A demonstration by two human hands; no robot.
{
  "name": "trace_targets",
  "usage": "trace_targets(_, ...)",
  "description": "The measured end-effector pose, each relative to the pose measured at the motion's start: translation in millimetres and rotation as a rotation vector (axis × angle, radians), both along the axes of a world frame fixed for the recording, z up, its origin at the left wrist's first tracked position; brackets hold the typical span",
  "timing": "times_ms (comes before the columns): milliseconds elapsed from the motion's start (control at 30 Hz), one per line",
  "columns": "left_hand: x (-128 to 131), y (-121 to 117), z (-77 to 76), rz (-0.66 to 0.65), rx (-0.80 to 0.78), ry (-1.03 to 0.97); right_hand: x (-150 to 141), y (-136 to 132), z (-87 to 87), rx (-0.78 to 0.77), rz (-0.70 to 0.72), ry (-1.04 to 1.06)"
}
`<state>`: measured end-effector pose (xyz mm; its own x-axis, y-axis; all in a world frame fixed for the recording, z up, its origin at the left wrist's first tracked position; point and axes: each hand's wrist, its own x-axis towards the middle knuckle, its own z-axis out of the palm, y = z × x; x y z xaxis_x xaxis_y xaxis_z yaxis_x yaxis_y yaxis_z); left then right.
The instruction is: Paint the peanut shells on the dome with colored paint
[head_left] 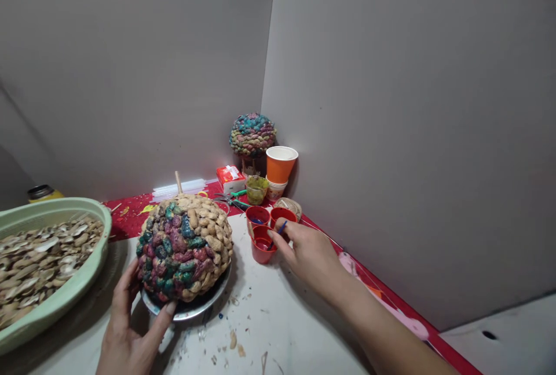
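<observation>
A ball covered in peanut shells [186, 247] rests in a shallow metal bowl [204, 308]. Part of it is painted teal, purple and pink; the rest is bare tan. My left hand [134, 317] grips the lower left of the ball, thumb in front by the bowl's rim. Pinched in my right hand [304, 250] is a thin blue-handled paintbrush [281, 228], its tip end over the nearest red cup [263, 253], which has pinkish paint inside. Two more red cups stand right behind, one with blue paint [257, 215], the other [283, 215] partly covered by my fingers.
A green basket of shells [104, 247] stands at the left. Toward the back corner are a painted shell-covered piece [252, 134], an orange paper cup [280, 166], a tub of yellow-green stuff [256, 190], a tissue pack [230, 178] and pliers [232, 201]. Shell bits lie on the white board [260, 328].
</observation>
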<state>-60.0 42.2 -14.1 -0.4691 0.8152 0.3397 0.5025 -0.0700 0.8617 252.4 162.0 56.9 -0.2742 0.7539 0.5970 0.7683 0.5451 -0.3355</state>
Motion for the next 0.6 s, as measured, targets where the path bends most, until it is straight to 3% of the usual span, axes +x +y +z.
trace_targets(267, 4.1, 0.0, 5.1, 0.025, -0.007, 0.003, -0.7, 2.4, -4.6, -0.063, -0.008, 0.119)
trace_targets(600, 0.6, -0.5, 0.2, -0.002, 0.015, 0.006, 8.6, 7.5, -1.5, -0.042, -0.083, 0.363)
